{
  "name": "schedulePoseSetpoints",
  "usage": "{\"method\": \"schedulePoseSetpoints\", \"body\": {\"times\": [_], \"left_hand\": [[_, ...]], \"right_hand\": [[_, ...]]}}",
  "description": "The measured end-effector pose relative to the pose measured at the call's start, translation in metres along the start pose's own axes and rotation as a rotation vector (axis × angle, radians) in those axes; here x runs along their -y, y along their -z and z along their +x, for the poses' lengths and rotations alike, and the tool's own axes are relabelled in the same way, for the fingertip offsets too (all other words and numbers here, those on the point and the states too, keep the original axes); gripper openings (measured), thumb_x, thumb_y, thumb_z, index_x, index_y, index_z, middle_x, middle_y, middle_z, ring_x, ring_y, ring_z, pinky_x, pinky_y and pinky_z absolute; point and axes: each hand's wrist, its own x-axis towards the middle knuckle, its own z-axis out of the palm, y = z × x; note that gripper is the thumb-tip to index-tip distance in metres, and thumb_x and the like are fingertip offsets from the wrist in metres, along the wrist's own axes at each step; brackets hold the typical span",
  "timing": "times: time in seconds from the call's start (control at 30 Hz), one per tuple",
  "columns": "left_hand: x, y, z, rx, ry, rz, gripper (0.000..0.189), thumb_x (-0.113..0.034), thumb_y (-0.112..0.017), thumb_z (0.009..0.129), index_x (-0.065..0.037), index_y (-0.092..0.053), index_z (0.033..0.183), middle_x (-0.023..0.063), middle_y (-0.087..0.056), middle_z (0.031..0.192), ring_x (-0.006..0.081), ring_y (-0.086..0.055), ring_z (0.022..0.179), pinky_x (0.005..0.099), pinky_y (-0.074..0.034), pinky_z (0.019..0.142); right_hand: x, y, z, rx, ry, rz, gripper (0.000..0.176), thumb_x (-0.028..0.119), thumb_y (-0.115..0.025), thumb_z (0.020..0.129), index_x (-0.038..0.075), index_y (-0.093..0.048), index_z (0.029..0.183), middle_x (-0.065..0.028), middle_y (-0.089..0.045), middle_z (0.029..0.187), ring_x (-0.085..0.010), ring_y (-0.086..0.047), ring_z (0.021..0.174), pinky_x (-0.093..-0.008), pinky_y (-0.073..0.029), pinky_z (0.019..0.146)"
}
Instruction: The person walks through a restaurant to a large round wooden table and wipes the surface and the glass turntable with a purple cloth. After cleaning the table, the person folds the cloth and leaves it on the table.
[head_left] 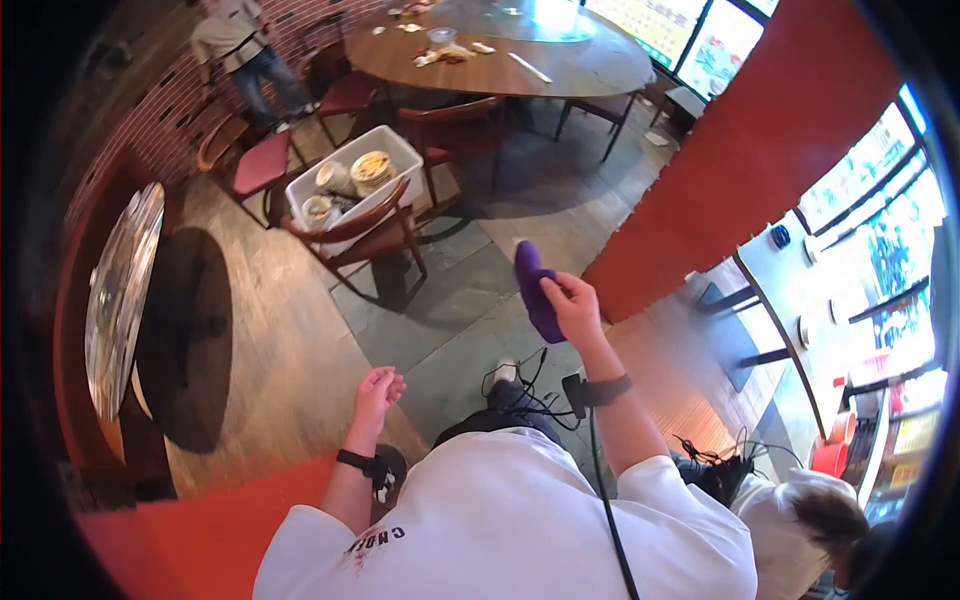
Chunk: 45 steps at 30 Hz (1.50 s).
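My right hand [577, 308] pinches a purple cloth [536, 292] between thumb and fingers, holding it up in front of me so that it hangs loosely. My left hand [378, 396] is in the air at waist height, fingers curled in, with nothing visible in it. A dark band circles each wrist. Beyond the cloth, a white plastic bin [400, 150] rests on a wooden chair [385, 235]. Stacked bowls [373, 172] and other dishes fill the bin.
A large round table [590, 75] with scraps and litter stands ahead, ringed by chairs such as a red-seated one [263, 165]. A red partition [740, 150] rises at right. People stand at far left [230, 40] and lower right [800, 520]. Black cables [605, 490] hang by my body.
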Motion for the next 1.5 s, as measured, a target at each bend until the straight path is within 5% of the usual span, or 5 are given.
{"method": "schedulePoseSetpoints", "body": {"times": [0.33,0.93,0.97,1.23,1.5], "left_hand": [[-0.014,-0.044,0.224,-0.029,0.477,0.497,0.017,-0.024,-0.06,0.102,-0.01,-0.062,0.112,0.008,-0.071,0.097,0.0196,-0.07,0.081,0.032,-0.056,0.071],[-0.169,-0.337,0.591,0.224,0.433,0.428,0.016,-0.022,-0.06,0.101,-0.009,-0.064,0.111,0.0072,-0.071,0.097,0.0192,-0.07,0.084,0.0331,-0.057,0.072],[-0.182,-0.357,0.623,0.238,0.426,0.42,0.016,-0.022,-0.06,0.101,-0.009,-0.064,0.11,0.007,-0.071,0.096,0.0188,-0.07,0.083,0.0326,-0.057,0.072],[-0.265,-0.453,0.774,0.26,0.38,0.582,0.015,-0.023,-0.058,0.102,-0.01,-0.066,0.105,0.0056,-0.071,0.092,0.0168,-0.069,0.079,0.0315,-0.055,0.069],[-0.255,-0.568,0.855,0.223,0.375,0.752,0.015,-0.018,-0.06,0.098,-0.005,-0.067,0.101,0.0102,-0.07,0.085,0.018,-0.066,0.068,0.0313,-0.054,0.059]], "right_hand": [[-0.077,0.139,0.231,-0.365,-0.12,0.27,0.023,0.022,-0.073,0.097,0.0,-0.075,0.099,0.0042,-0.068,0.083,-0.0033,-0.057,0.071,-0.0217,-0.045,0.063],[-0.099,0.225,0.604,-0.813,0.117,-0.092,0.027,0.026,-0.052,0.108,0.002,-0.056,0.097,-0.0043,-0.057,0.082,-0.0137,-0.052,0.078,-0.0336,-0.045,0.074],[-0.1,0.236,0.624,-0.819,-0.066,-0.122,0.026,0.025,-0.051,0.109,0.002,-0.062,0.114,-0.0029,-0.064,0.098,-0.0117,-0.057,0.091,-0.0291,-0.047,0.085],[-0.073,0.357,0.761,-1.167,-0.053,0.381,0.027,0.029,-0.05,0.108,0.005,-0.059,0.1,-0.0065,-0.065,0.09,-0.021,-0.066,0.081,-0.0365,-0.054,0.073],[-0.091,0.509,0.895,-1.007,0.018,0.655,0.027,0.026,-0.049,0.107,0.004,-0.064,0.101,-0.0102,-0.069,0.09,-0.0263,-0.069,0.081,-0.0405,-0.057,0.072]]}}
